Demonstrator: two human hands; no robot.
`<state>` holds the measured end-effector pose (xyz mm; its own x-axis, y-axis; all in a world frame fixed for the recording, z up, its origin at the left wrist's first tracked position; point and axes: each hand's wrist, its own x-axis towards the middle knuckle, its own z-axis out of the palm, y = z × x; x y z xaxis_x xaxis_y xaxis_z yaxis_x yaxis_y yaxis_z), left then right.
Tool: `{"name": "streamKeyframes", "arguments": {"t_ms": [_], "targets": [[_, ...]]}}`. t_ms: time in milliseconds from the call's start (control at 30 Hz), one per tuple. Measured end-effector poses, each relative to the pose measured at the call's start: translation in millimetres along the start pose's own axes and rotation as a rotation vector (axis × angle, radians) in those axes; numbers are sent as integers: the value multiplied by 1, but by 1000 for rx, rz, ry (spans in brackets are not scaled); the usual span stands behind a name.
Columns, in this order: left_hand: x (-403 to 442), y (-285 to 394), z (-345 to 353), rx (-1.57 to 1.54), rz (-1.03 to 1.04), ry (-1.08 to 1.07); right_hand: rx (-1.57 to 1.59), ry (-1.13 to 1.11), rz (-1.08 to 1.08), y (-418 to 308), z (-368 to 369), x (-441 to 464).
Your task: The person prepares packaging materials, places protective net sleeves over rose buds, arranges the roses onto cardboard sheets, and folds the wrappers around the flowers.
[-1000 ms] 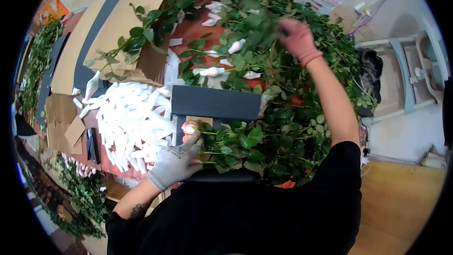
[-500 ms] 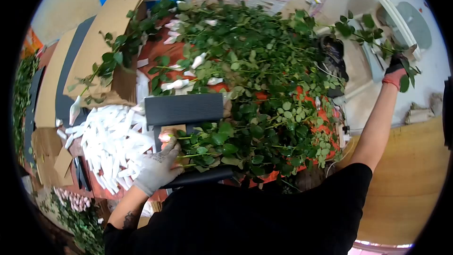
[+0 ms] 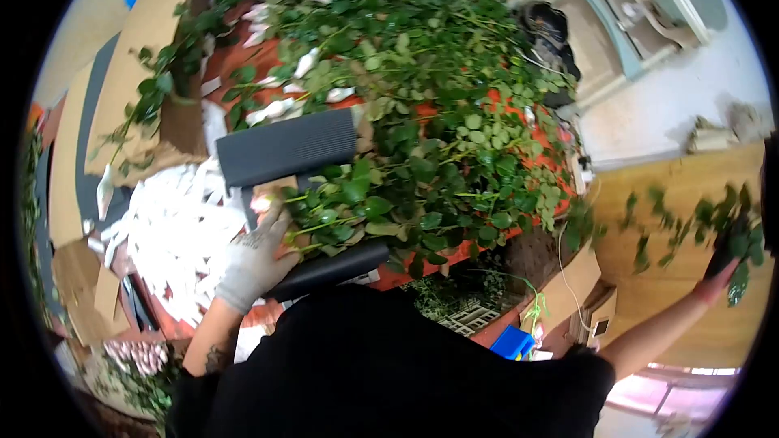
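At far right, right hand (image 3: 728, 253) closed around leafy stems (image 3: 704, 215), arm outstretched.

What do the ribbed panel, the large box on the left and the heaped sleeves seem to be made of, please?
The ribbed panel looks like dark matte plastic, perhaps rubber, with fine even ridges. The large box seems to be plain brown cardboard, its lower edge ragged. The heaped sleeves look white and soft, possibly thin foam or paper.

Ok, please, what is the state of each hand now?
Left hand: fingers at a pink rose, grip unclear.
Right hand: closed on a leafy stem.
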<state>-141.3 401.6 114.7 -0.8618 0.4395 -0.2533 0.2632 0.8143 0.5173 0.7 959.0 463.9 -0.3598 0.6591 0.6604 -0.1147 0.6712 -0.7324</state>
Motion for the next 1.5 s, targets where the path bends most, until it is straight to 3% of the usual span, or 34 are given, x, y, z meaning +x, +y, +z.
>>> {"name": "streamKeyframes", "arguments": {"t_ms": [33,100,233,300,367,400,433,500,533,633,700,767,833,933,1067,1100,1133,1200,1367,1467,1500], "targets": [[0,0,-2,19,-24,-33,-195,-45,0,30,-29,2],[1,-2,-3,43,5,-29,-277,-119,20,65,-28,-36],[0,-3,-9,36,-1,-70,-35,-221,606,231,-111,-48],[-1,-6,-6,1,6,-55,-491,-336,824,272,-124,-70],[-1,-13,0,2,37,-38,-1315,-596,985,278,-105,-84],[-3,-12,-1,-5,8,-31,-1531,-668,959,273,-79,-83],[-2,-10,-4,5,-1,-47,-1499,-660,851,260,-38,-79],[-3,-17,6,-15,50,11,-1121,-667,552,222,67,-77],[-3,-16,4,-3,43,-2,-888,-772,-38,240,106,-75],[2,-11,0,11,1,-84,-413,-979,167,125,299,-137],[3,-10,3,18,-11,-56,-52,-1213,-134,141,395,-172],[3,-6,3,28,-29,-68,-303,-1334,-550,163,477,-212],[2,-7,4,52,-29,-44,-713,-1403,-803,186,532,-241],[-1,-3,-1,26,-80,-43,-766,-1398,-905,245,566,-256],[-3,-7,6,35,-41,15,-885,-1472,-844,238,562,-256],[-2,-7,7,35,-43,17,-867,-1425,-941,237,559,-253],[-2,-7,7,34,-34,28,-846,-1374,-1036,234,559,-248],[-3,-7,7,38,-26,41,-745,-1031,-1144,224,557,-214],[-2,-2,2,21,-52,15,-576,-541,-1239,196,544,-79],[-5,-2,6,31,-14,93,-477,-479,-1007,151,509,-26],[-3,0,2,-12,-20,90,-409,-468,-1024,140,496,-25]]}}
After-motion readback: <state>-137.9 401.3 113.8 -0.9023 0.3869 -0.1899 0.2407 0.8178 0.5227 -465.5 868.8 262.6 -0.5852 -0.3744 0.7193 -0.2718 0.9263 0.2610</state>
